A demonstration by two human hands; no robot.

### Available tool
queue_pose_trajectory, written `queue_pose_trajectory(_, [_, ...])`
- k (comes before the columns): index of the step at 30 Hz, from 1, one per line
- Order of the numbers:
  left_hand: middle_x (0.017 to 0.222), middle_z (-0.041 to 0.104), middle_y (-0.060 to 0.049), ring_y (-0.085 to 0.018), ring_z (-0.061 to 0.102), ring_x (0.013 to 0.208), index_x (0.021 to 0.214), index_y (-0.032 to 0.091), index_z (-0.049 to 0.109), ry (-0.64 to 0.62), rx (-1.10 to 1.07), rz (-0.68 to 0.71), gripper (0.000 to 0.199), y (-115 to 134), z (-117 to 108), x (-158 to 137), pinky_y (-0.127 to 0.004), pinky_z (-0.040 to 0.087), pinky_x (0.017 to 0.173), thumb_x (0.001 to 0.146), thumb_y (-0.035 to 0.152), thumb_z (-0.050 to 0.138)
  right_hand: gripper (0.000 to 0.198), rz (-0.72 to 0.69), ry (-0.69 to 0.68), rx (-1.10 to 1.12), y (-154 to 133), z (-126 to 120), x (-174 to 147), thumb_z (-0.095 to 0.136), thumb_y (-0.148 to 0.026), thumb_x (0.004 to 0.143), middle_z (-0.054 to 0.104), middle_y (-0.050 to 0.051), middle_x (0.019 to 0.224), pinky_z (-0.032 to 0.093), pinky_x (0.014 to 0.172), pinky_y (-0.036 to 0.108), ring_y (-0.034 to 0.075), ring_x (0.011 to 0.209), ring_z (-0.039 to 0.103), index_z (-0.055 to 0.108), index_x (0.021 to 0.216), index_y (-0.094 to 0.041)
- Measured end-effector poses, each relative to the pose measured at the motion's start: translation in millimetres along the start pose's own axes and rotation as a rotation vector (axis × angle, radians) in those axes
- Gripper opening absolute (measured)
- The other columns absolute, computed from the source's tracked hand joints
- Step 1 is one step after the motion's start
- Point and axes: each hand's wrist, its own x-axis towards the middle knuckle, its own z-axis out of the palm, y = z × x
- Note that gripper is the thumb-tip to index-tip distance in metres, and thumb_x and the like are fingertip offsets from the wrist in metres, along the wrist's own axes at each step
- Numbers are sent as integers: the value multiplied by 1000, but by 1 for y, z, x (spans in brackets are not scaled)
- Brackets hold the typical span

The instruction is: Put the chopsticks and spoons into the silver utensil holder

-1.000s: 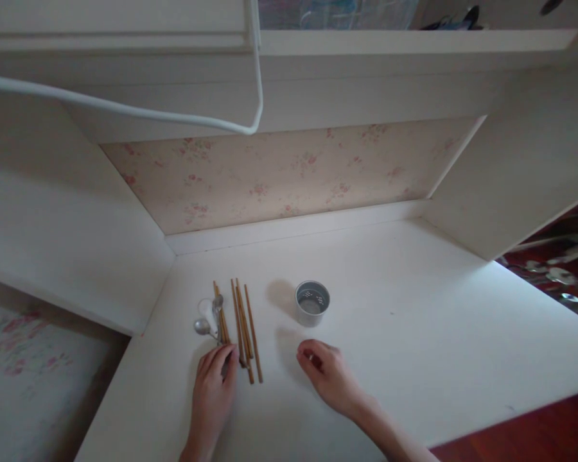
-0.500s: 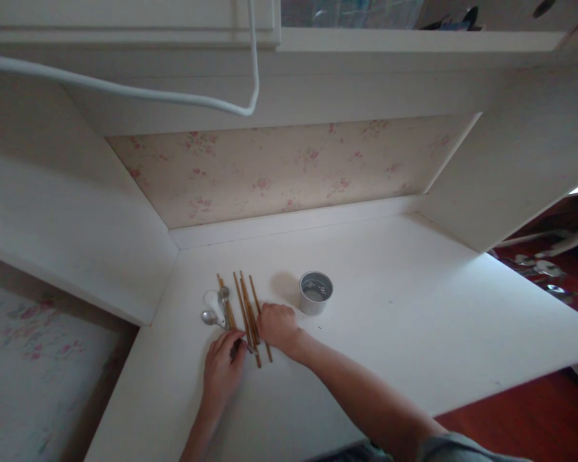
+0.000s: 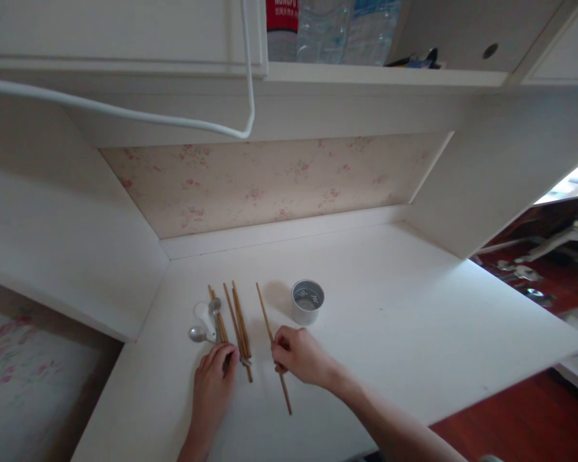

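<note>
My right hand (image 3: 301,356) pinches a wooden chopstick (image 3: 264,311), which slants just above or on the table. Left of it lie several more chopsticks (image 3: 239,314), roughly side by side. My left hand (image 3: 214,375) is closed, its curled fingers over the lower ends of the leftmost chopsticks; whatever is inside them is hidden. Above that hand are a metal spoon (image 3: 197,333), another metal spoon (image 3: 215,305) lying across the chopsticks, and a white spoon (image 3: 203,313). Upright behind my right hand stands a round silver metal holder (image 3: 307,301) with holes in its bottom.
The white tabletop (image 3: 380,359) is bounded by a back panel with floral wallpaper (image 3: 270,183) and white side panels. Overhead is a shelf (image 3: 385,75) with water bottles. A white bent rod (image 3: 173,120) hangs at upper left. Red floor (image 3: 501,410) shows at the right.
My right hand has drawn one chopstick away from the group, rightward and toward me. My left hand stays by the spoons. The view has tilted up slightly, showing more of the shelf.
</note>
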Motion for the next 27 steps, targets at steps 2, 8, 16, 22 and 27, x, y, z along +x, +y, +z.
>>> queue_pose_trajectory(2, [97,68,-4,-21,62,91,90,22,66,3,18,8,27,0,0,0,-36,48,84,89,40,46,27,45,29,433,1,-9,-10,51,-25,84,68,1,68,51,57,24,14,59,66,54,109,-16])
queue_pose_trajectory(8, [97,68,-4,-21,62,89,91,22,65,3,44,20,25,2,2,2,-36,47,84,88,40,48,53,-85,317,874,-9,-63,-31,66,-34,79,63,0,84,55,76,33,14,75,66,47,127,-21])
queue_pose_trajectory(16, [97,67,-3,-21,61,89,92,23,64,-9,48,4,24,4,3,1,-36,46,84,89,39,47,24,-280,720,650,-10,-132,-1,63,-41,82,64,3,92,48,93,40,20,94,66,62,92,-19])
queue_pose_trajectory(22, [98,68,-3,-21,61,91,91,23,65,-30,77,-22,24,9,1,2,-37,46,85,89,39,46,35,-127,730,233,26,-114,33,51,-49,86,69,7,88,50,81,36,21,84,64,67,90,-18])
queue_pose_trajectory(27, [99,68,-3,-21,61,90,91,23,66,-13,94,-19,26,11,1,1,-36,46,84,89,39,46,32,-193,665,22,53,-87,43,47,-43,89,67,8,97,50,80,35,21,90,62,69,89,-20])
